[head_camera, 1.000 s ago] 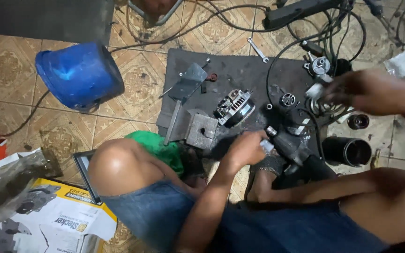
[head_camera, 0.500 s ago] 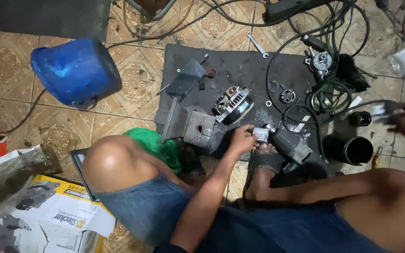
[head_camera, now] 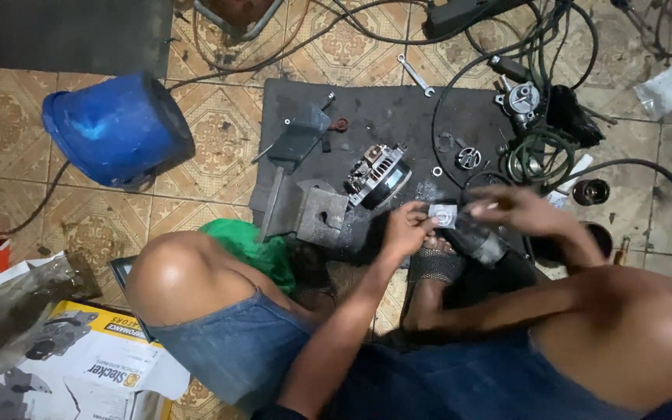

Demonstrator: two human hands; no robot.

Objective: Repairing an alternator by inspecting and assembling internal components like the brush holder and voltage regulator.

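Small grey metal part (head_camera: 443, 215): squarish, pale, dull sheen, held over the near edge of the dark mat (head_camera: 367, 109) just in front of the alternator (head_camera: 377, 174). Left hand (head_camera: 406, 230) pinches it by its left edge, fingers closed on it. Right hand (head_camera: 519, 210) comes in from the other side, fingers loosely curled, at or just beside the part; contact cannot be told. Likely rigid, light, possibly greasy; best gripped by opposite edges. Blue bucket (head_camera: 114, 128) lies well apart.
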